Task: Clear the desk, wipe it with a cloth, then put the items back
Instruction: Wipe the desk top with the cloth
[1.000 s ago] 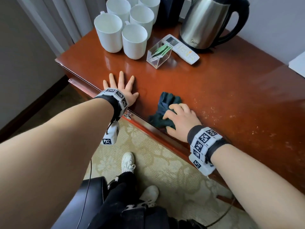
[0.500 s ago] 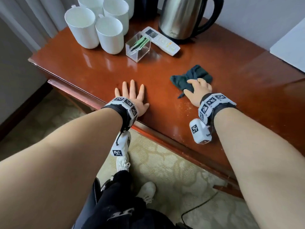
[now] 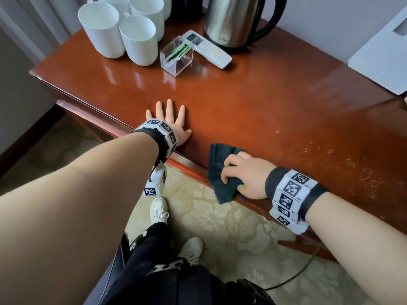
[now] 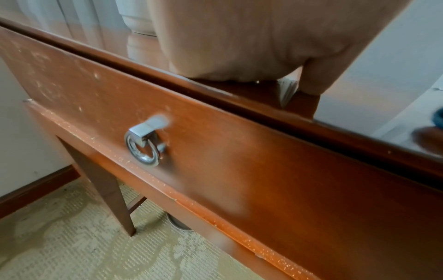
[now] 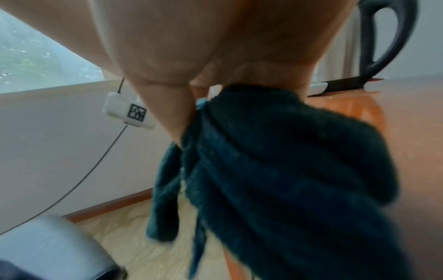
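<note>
Reddish wooden surface (image 3: 253, 111) gleams under us, wiping in hand. Our right hand (image 3: 246, 175) bunches the dark cloth (image 3: 217, 172) at the near edge; our left hand (image 3: 171, 124) lies flat, fingers spread. Next we likely sweep right, across the speckled patch.

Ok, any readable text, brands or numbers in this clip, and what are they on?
"Mid", cut off by glare: brand mark on the steel kettle.
Remote control: button labels and screen too small to read.
Green sachets in the clear box: print unreadable.
Wristbands: square code patterns only, no words.
</note>
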`<state>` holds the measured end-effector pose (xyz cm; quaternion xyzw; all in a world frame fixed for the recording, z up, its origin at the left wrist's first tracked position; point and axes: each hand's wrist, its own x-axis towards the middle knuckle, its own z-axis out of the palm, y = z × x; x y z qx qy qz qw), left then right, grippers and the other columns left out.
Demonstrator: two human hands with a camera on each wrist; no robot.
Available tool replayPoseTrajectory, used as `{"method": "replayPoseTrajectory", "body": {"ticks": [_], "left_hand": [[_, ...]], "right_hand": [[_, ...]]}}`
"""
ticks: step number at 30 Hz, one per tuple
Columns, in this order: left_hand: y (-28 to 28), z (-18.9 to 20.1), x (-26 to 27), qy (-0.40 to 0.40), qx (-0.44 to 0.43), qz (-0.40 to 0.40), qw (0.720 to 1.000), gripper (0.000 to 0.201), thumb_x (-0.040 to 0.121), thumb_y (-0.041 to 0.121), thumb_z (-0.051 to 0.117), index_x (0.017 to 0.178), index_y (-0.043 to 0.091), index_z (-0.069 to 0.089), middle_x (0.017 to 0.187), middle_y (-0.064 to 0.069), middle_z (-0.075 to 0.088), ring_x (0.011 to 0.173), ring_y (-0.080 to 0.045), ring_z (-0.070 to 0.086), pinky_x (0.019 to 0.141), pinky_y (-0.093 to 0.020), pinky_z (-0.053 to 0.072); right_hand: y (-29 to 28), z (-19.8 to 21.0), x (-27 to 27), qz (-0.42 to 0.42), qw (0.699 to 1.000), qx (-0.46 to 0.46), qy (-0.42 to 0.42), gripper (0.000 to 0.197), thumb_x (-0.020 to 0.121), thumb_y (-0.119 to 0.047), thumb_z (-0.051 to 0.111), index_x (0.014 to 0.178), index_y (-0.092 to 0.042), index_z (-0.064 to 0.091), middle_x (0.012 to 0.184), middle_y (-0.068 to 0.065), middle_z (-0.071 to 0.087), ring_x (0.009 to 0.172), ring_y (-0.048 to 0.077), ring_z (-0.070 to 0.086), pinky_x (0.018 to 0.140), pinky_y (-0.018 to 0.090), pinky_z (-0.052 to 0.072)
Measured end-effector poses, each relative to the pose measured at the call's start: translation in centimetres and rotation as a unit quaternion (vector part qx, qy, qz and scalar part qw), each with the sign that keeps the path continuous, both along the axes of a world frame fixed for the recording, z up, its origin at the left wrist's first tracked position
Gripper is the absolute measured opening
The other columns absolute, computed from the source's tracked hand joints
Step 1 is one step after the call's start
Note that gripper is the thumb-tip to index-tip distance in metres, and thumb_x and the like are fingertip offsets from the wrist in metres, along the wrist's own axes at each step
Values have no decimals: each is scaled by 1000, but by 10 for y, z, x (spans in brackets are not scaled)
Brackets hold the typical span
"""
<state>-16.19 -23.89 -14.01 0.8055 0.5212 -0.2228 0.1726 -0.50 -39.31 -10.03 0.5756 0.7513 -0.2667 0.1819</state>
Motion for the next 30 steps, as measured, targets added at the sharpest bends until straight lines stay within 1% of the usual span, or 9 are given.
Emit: {"method": "replayPoseTrajectory", "body": {"ticks": [3,7,12,14,18,21,25,27,30], "left_hand": [[0,-1,-1,-1,4,-1,1000,69,95,55,25,149,29,-10,157,-5,-20,144,-31,-17,116,-53,-5],[0,-3,0,-4,5,0,1000,69,95,55,25,149,29,-10,157,-4,-20,144,-31,-18,116,-53,-6],[0,-4,0,1,0,2,1000,69,96,55,24,149,29,-12,156,-4,-22,144,-30,-19,115,-53,-8],[1,-4,0,4,-2,3,1000,69,96,55,24,149,29,-13,156,-4,-22,144,-31,-20,115,-53,-8],[0,-5,1,-2,8,6,1000,70,95,55,27,149,29,-10,157,-4,-20,144,-31,-19,115,-53,-7],[-1,-5,1,-5,13,8,1000,70,95,55,27,149,29,-9,157,-4,-19,144,-30,-18,116,-53,-7],[-3,-6,-1,-11,24,4,1000,69,95,55,25,149,30,-9,157,-4,-19,144,-30,-18,116,-52,-7],[-4,-9,-4,-15,31,1,999,68,96,55,24,149,30,-8,157,-4,-19,144,-29,-18,116,-52,-8],[-6,-11,-5,-22,39,0,999,67,96,55,24,150,30,-7,158,-3,-17,144,-29,-18,116,-51,-8]], "right_hand": [[14,16,12,-86,994,40,53,31,84,-9,50,110,-25,57,120,-2,42,113,22,36,83,30,37],[53,16,44,-307,927,215,29,34,87,-11,49,119,-22,54,133,6,38,123,29,32,98,36,34],[66,-29,37,-405,900,157,-32,33,96,-29,44,128,-30,45,147,3,28,133,30,26,103,41,34],[61,-32,32,-393,903,176,-6,31,96,-29,44,127,-29,46,144,3,31,131,30,27,102,40,34],[37,-26,17,-273,948,166,3,30,92,-23,50,122,-26,50,137,2,36,125,29,30,97,40,39],[5,-19,-1,-175,972,155,16,27,89,-16,48,113,-25,54,130,0,40,120,26,34,82,37,45],[-43,-7,5,-48,998,52,1,22,86,-14,48,103,-23,58,118,-4,43,111,22,39,67,28,35],[-52,6,17,-102,994,33,-1,20,85,-13,48,99,-23,59,109,-7,42,110,21,40,69,28,37],[-38,22,20,-227,961,152,37,20,83,-11,50,97,-21,59,113,-3,43,113,21,37,80,34,45]]}}
